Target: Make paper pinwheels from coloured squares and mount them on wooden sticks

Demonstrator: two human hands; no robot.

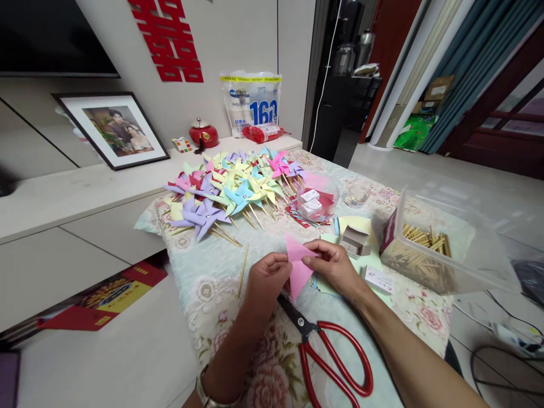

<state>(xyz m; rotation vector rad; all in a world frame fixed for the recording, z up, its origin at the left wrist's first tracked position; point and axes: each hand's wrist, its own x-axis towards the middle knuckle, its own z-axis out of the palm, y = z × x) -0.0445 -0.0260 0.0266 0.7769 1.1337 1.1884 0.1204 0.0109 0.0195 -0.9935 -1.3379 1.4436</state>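
A pink piece of paper [301,277] with pointed corners is between my two hands, over the front part of the table. My left hand [268,277] pinches its left edge. From the right, my right hand [334,263] grips it between thumb and fingers. Below the paper lie scissors with red handles [323,360], their blades partly under my left hand. A single wooden stick [242,271] rests just left of my left hand. Beyond my hands is a heap of finished paper pinwheels [242,195] in purple, yellow, blue and pink, on wooden sticks.
A clear plastic bin [425,272] of wooden sticks stands on the right. Nearby are an opened small box [355,242], a white box [377,280], paper sheets [355,224] and a clear bowl [335,201] with small boxes. A flowered tablecloth [216,317] covers the table.
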